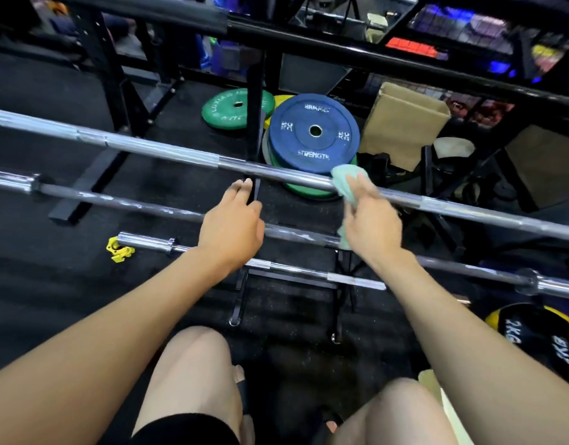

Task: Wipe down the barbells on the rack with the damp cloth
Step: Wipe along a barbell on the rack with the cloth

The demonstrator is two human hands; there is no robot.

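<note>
- Across the middle of the head view, three barbells lie on a low black rack (pixel 244 290), all slanting from upper left down to lower right.
- The top barbell (pixel 167 150) is silver and runs the full width of the frame; the middle barbell (pixel 132 203) is darker grey; the lowest barbell (pixel 212 253) is shorter, its chrome sleeve ending at centre left.
- The right hand (pixel 371 220) holds a pale green cloth (pixel 345 181) against the top barbell, right of centre, fingers curled over the fabric; a fold of cloth hangs below the palm toward the middle barbell. The hand is blurred, so the exact finger grip cannot be told.
- The left hand (pixel 230 228) reaches forward at centre frame, above the middle barbell, with fingers straight and close together, their tips at a thin black upright of the rack; whether they touch it cannot be told. It holds nothing.
- The two hands are apart, with a stretch of bar between them.
- Beyond the top barbell, a blue plate (pixel 313 133) marked 20 KG lies on a stack, with a green plate (pixel 236 107) to its left.
- A yellow collar clip (pixel 118 250) lies on the black floor at the end of the lowest barbell.
- A yellow and black ball (pixel 540 338) sits at lower right.
- The person's bare knees fill the bottom of the frame.
</note>
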